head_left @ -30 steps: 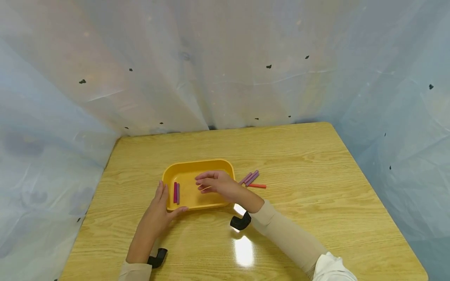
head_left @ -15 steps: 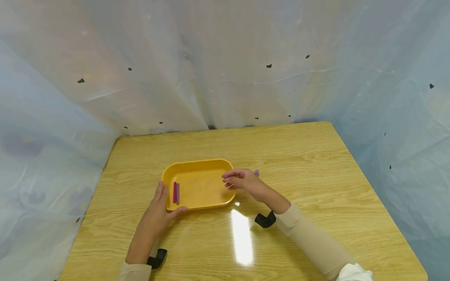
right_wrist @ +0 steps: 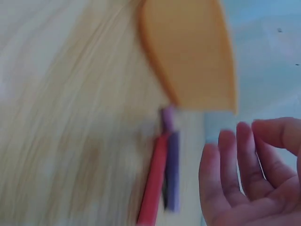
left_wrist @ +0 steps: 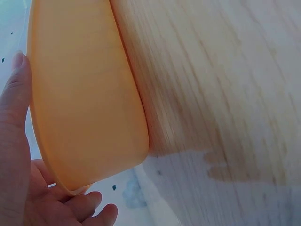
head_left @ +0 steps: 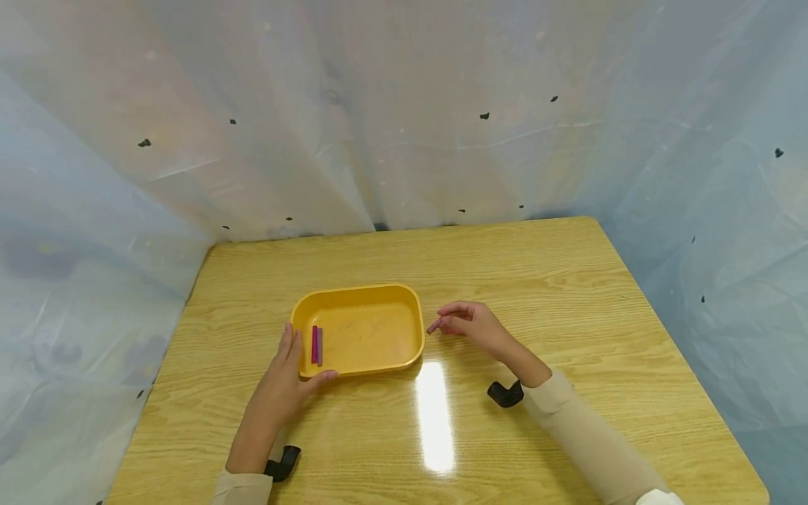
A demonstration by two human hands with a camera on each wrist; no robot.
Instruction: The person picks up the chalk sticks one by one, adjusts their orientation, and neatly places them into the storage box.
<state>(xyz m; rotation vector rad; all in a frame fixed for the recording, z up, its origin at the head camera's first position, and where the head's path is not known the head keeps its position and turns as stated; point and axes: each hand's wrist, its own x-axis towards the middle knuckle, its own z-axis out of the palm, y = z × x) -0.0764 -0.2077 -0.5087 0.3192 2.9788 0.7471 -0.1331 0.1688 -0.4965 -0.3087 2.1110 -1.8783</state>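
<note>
Left hand point(head_left: 287, 369) grips yellow tray point(head_left: 372, 337) by near left corner; right hand point(head_left: 472, 325) holds nothing, fingers loose. Wooden table point(head_left: 543, 280) under tray. Inside, left end: magenta stick point(head_left: 314, 345), lilac stick point(head_left: 319, 348). Near right hand: red stick point(right_wrist: 154, 181), purple stick point(right_wrist: 173, 172).
</note>
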